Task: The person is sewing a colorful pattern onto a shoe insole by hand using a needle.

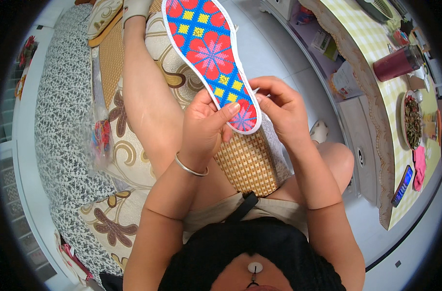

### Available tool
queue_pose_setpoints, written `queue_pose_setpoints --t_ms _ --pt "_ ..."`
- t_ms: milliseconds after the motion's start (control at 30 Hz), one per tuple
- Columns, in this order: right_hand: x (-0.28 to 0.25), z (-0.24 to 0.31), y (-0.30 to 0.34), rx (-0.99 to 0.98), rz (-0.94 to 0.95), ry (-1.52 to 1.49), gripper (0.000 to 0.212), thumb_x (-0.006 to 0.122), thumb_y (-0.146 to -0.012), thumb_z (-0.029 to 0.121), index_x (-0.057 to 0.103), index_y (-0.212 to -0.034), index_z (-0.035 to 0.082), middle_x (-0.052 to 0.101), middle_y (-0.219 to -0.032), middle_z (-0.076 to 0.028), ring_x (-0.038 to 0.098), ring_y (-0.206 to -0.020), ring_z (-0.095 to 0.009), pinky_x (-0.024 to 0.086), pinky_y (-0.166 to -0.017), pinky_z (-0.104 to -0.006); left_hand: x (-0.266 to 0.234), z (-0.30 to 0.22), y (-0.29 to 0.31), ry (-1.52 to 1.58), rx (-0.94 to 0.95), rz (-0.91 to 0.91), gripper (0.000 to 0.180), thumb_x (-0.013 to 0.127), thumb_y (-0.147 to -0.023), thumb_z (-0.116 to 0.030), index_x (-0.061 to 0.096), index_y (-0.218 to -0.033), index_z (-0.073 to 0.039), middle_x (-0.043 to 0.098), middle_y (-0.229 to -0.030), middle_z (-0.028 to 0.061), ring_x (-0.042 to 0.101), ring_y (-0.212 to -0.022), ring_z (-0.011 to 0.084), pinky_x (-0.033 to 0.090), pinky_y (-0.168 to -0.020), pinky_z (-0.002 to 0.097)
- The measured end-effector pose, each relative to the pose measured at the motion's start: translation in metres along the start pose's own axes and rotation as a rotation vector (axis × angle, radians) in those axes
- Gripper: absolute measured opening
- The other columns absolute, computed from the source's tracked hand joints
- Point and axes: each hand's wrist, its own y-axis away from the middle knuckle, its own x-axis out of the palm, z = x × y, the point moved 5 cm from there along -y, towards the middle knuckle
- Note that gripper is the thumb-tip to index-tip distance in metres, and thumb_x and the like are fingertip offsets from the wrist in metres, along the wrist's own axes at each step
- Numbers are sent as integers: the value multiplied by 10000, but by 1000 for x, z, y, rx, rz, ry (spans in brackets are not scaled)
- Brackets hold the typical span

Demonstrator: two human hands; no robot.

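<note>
An embroidered shoe insole (pixel 211 53) with red flowers, yellow diamonds, a blue ground and a white edge is held up in front of me, its heel end toward me. My left hand (pixel 209 114) grips the heel, thumb on the patterned face and fingers behind. Along the right edge of the heel, my right hand (pixel 281 106) has its thumb and forefinger pinched together. Something small and whitish shows at those fingertips, too small to name. A silver bangle (pixel 191 167) circles my left wrist.
I sit on a couch with patterned cushions (pixel 109 225) and a woven mat (pixel 247 160). Bright thread in a clear bag (pixel 102 138) lies on the left. On the right, a checked-cloth table (pixel 395 106) bears a dark red bottle (pixel 395 64), a plate of food (pixel 412 121) and a phone (pixel 402 185).
</note>
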Motion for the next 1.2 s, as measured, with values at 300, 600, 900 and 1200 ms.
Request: queue_pose_setpoints --t_ms 300,600,900,1200 --pt "14 35 17 -738 14 744 221 721 -694 -2 661 -901 47 612 -836 -86 572 -680 -231 458 -582 -304 2 -2 1 -170 74 -71 219 589 -859 40 537 -1072 29 663 -917 103 549 -542 34 381 -366 144" --pt "10 18 15 -51 36 -253 77 549 -929 42 589 -972 -7 632 -823 -67 549 -645 -78 439 -543 -192 5 -2 2 -252 97 -118 204 594 -857 44 546 -1055 34 665 -867 96 497 -460 29 348 -351 150" --pt "-7 45 14 -420 -76 317 91 623 -827 -27 637 -908 14 618 -802 -63 582 -666 -141 458 -556 -246 5 -4 2 -235 118 -111 194 605 -848 37 553 -1034 29 663 -887 90 520 -516 26 366 -368 156" --pt "10 44 19 -601 -19 800 206 662 -693 -41 647 -880 43 591 -800 -90 602 -672 -257 485 -569 -336 5 -5 0 -204 121 -131 175 579 -858 69 543 -1022 19 658 -863 110 477 -452 42 342 -354 164"
